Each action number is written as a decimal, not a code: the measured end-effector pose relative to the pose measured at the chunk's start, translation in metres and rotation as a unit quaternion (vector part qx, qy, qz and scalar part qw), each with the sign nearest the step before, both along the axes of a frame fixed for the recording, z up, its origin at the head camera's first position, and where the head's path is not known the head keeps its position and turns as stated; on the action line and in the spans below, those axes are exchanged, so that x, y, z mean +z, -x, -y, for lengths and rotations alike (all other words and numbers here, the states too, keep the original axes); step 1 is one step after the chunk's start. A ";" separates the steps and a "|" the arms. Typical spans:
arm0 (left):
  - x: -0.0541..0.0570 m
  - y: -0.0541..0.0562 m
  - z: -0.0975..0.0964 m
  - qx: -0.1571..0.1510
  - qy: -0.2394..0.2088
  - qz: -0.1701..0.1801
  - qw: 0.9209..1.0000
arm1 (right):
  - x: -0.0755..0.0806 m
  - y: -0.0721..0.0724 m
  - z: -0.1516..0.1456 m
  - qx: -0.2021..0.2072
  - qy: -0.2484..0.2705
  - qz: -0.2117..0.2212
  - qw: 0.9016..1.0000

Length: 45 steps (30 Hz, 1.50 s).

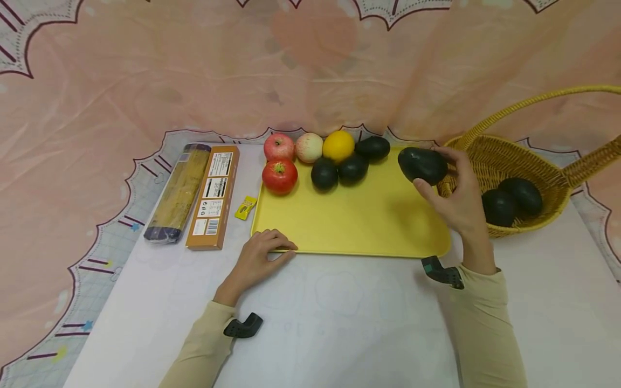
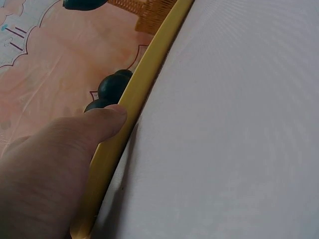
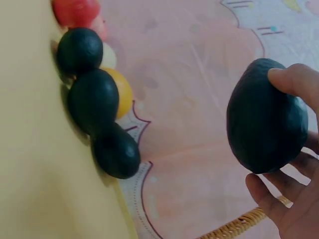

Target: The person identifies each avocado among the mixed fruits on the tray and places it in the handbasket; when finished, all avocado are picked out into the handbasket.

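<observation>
My right hand pinches a dark green avocado between thumb and fingers, above the right part of the yellow tray. In the right wrist view, the thumb lies on one end of this avocado and the fingers on its far side. My left hand grips the tray's front rim near its left corner; the left wrist view shows the thumb along the rim, the other fingers mostly hidden. Three more avocados lie toward the back of the tray, beside a yellow round fruit.
A wicker basket with a tall handle stands right of the tray, two avocados inside. Left on the tray sit a red pomegranate-like fruit and two apples. Beyond its left edge lie a small yellow packet, an orange box and a noodle-like pack.
</observation>
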State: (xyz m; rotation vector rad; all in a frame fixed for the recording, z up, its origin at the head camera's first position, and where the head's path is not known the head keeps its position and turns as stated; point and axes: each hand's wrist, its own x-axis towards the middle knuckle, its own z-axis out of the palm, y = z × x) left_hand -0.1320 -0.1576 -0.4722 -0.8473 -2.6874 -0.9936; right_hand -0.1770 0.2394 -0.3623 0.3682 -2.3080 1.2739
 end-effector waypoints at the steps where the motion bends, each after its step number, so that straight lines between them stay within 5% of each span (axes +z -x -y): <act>1: 0.000 0.000 0.000 -0.001 -0.001 -0.001 1.000 | 0.002 -0.001 -0.001 -0.002 0.006 -0.006 1.000; 13: 0.002 -0.001 0.000 -0.005 -0.004 -0.005 1.000 | 0.030 -0.023 -0.003 -0.025 0.090 -0.058 0.994; 20: 0.002 -0.001 0.000 -0.003 -0.006 -0.002 1.000 | 0.027 -0.019 -0.017 -0.040 0.147 -0.074 0.986; 30: 0.003 -0.001 0.000 -0.003 -0.008 -0.001 1.000 | 0.015 -0.010 -0.039 -0.042 0.246 -0.120 0.961; 45: 0.000 -0.001 0.000 -0.003 -0.009 -0.005 1.000 | 0.001 -0.003 -0.056 -0.079 0.314 -0.103 0.941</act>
